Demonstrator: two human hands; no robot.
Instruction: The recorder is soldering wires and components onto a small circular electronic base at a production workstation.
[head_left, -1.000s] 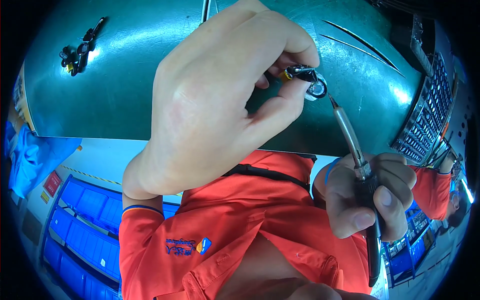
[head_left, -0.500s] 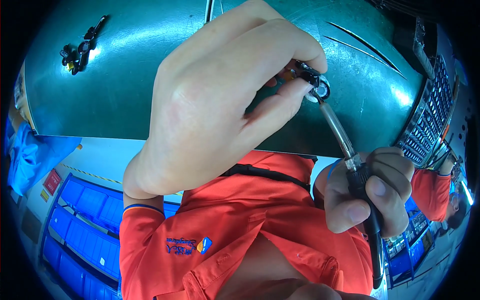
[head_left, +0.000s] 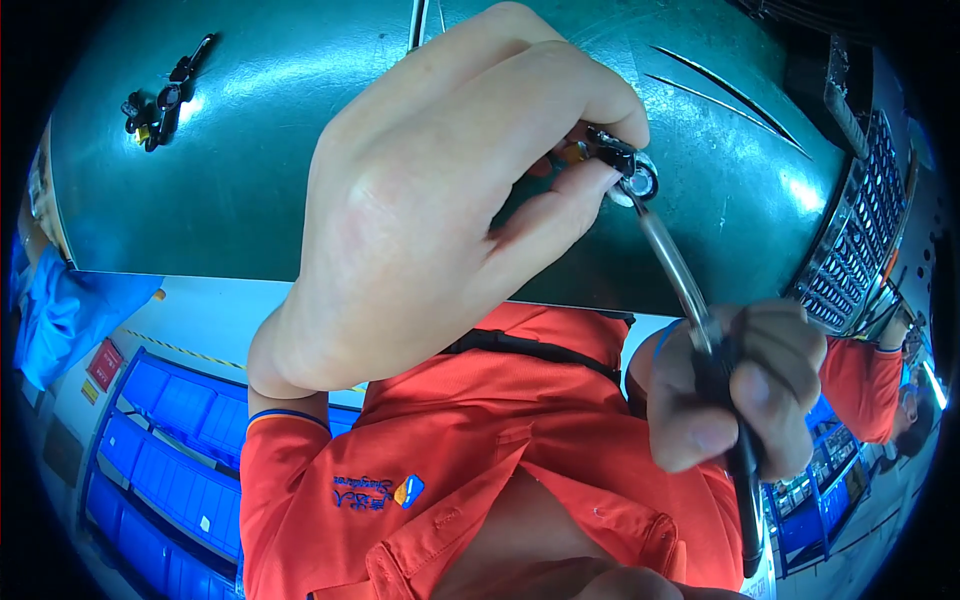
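My left hand (head_left: pixel 400 215) is raised over the green bench, thumb and forefinger pinching a small black part (head_left: pixel 611 152). A shiny round piece (head_left: pixel 640 181) with a dark ring sits at that part's right end, and a bit of orange shows behind the fingertips. My right hand (head_left: pixel 783 375) is closed round the black handle of a soldering iron (head_left: pixel 672 258). The iron slants up and left, its thin tip at the lower edge of the round piece; whether they touch I cannot tell.
On the green bench top (head_left: pixel 240 190), small black parts (head_left: pixel 165 98) with a yellow bit lie at the far left. A tray of small pieces (head_left: pixel 858 225) stands at the right edge. Blue bins (head_left: pixel 185 405) fill a rack. Another person's orange sleeve (head_left: pixel 862 388) shows at right.
My left hand and the black part have shifted very slightly left. The soldering iron has moved a little and its handle is blurred; both grips stay the same.
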